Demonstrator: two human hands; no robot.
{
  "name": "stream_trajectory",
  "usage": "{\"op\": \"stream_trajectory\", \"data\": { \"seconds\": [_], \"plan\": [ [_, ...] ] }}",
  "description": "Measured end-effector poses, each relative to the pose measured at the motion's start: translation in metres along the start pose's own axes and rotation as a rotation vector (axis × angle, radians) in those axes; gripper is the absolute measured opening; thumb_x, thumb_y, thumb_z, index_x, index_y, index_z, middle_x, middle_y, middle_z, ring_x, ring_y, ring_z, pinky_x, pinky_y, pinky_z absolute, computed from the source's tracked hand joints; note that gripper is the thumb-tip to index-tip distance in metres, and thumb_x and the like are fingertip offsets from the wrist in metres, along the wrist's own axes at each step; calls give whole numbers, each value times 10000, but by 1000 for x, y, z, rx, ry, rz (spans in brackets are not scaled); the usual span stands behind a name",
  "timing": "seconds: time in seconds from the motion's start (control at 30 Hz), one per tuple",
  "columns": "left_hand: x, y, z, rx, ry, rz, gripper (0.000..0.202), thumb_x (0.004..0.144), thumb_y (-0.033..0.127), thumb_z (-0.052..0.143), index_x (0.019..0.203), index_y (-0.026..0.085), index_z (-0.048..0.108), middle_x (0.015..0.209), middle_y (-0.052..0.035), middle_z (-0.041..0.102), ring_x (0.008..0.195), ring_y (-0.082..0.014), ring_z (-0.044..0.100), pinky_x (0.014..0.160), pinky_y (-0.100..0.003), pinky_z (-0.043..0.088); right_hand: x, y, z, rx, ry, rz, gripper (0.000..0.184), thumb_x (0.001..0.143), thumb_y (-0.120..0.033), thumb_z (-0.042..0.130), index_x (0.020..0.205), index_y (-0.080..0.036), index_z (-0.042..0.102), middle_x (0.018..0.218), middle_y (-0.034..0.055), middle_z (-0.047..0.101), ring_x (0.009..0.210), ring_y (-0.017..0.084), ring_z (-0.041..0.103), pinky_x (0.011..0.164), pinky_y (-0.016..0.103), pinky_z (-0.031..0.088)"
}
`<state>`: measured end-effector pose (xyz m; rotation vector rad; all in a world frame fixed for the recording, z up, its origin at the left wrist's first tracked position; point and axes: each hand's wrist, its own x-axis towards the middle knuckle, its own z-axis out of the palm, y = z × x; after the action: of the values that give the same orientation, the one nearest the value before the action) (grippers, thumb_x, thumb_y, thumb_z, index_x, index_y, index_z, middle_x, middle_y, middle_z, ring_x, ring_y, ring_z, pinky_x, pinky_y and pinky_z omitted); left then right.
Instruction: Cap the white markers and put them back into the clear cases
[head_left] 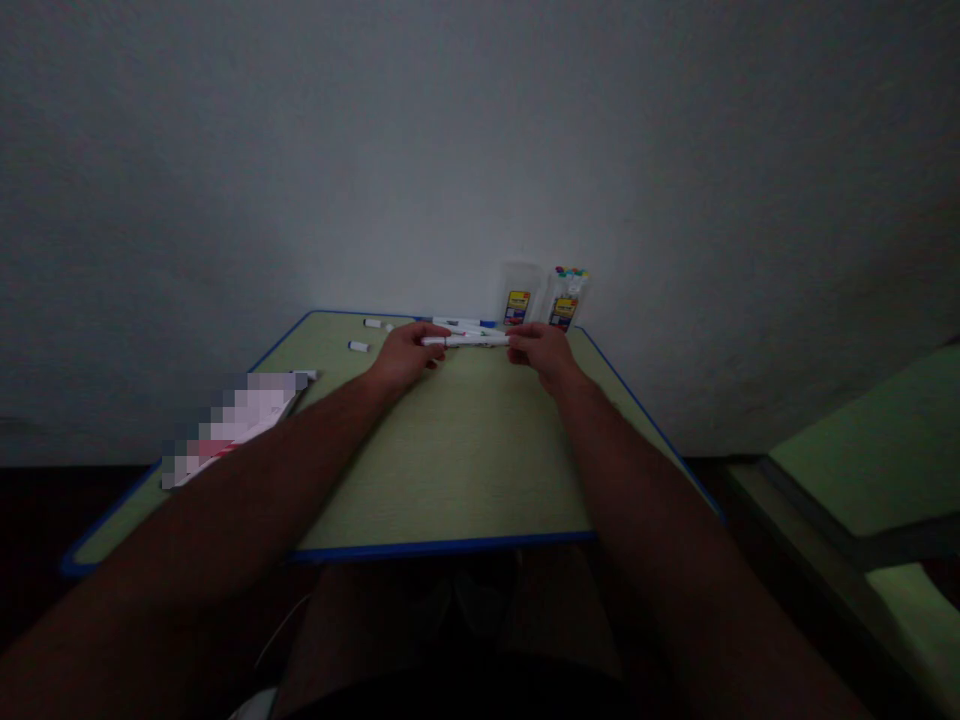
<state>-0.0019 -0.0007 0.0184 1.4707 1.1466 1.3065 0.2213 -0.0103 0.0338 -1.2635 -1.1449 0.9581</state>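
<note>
A white marker (478, 341) lies level between my hands, near the far side of the table. My left hand (409, 352) has its thumb and fingers closed on the left end of this marker. At the other end, my right hand (541, 352) pinches the tip, with its fingers curled. Just behind the held marker are more white markers (465, 324), some with blue ends, partly hidden by my hands. Two short white caps or pieces with dark ends, one a loose cap (359, 347), lie left of my left hand.
The pale green table (450, 470) has a blue edge and stands against a grey wall. At its back right stand a clear plastic case (520, 292) and a second case (565, 298) with colourful marker tops. A blurred flat item (240, 425) lies at the left edge.
</note>
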Motion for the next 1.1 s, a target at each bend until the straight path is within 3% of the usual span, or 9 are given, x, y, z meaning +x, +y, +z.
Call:
{"op": "stream_trajectory", "data": {
  "seconds": [0.4,0.63,0.9,1.1],
  "plan": [
    [2,-2,0,-28,3,23,278,601,57,717,863,149,694,740,-20,677,618,-131,610,576,-267,513,3,3,0,43,-3,-10,162,691,3,642,750,-147,651,645,-1,623,535,100,589,603,281,562],
    [1,0,-1,-10,-11,17,256,608,67,721,843,162,691,731,-19,680,624,-129,597,588,-269,509,4,5,-1,62,-12,-29,207,615,9,685,760,-138,668,846,41,667,633,105,612,677,315,589],
    [-2,5,1,-16,10,13,239,631,39,708,843,149,694,707,-16,669,613,-121,594,581,-253,496,2,2,-1,79,-28,-50,223,602,28,683,742,-143,652,977,45,667,662,87,610,660,283,582],
    [-3,5,1,-25,4,9,169,689,80,705,846,142,701,680,-15,663,592,-117,600,567,-243,477,-1,-1,0,68,-33,-32,156,693,-26,682,779,-148,639,786,20,672,583,87,592,646,290,571]
  ]
}}
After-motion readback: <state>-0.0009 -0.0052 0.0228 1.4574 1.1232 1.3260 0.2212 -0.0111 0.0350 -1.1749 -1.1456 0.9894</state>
